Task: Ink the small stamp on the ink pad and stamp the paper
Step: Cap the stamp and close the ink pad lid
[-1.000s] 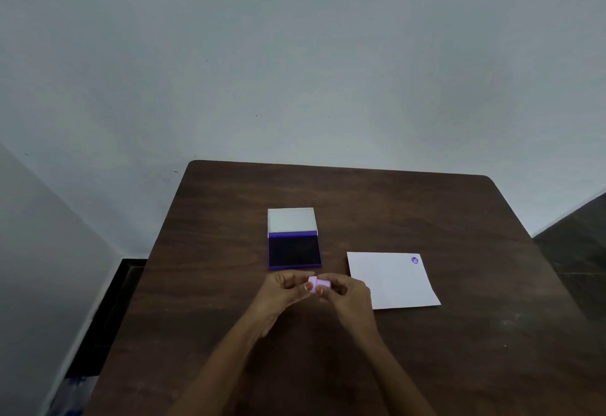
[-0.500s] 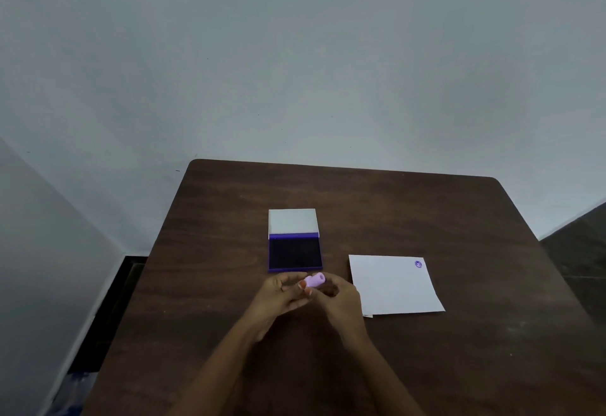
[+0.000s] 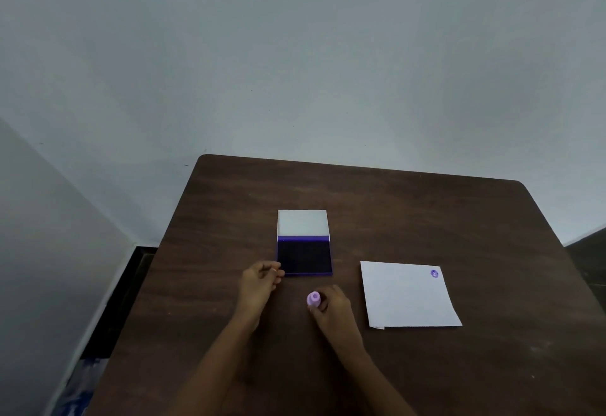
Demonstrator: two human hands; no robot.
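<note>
Far left, past the table (image 3: 203,284) edge, something blue and white on the floor (image 3: 82,386), too blurry to name. On the brown table, left hand (image 3: 259,284) with fingers loosely curled, grip narrow and holding nothing, fingertips just beside the near left corner of the ink pad (image 3: 304,256); touching or not, hard to tell. Ink pad open, dark purple inside, pale lid (image 3: 302,222) tipped up behind it. Next, right hand (image 3: 331,309) pinching the small stamp (image 3: 313,299), pale purple, near the ink pad but not on it; stamp's lower part hidden by the fingers. Both arms cut off at the bottom edge. To the right, white paper (image 3: 406,297) flat on the table, well apart from the stamp, with one purple mark (image 3: 434,273) in its far right corner, too small to read. Near left corner of the paper folded or doubled, not clear which.
</note>
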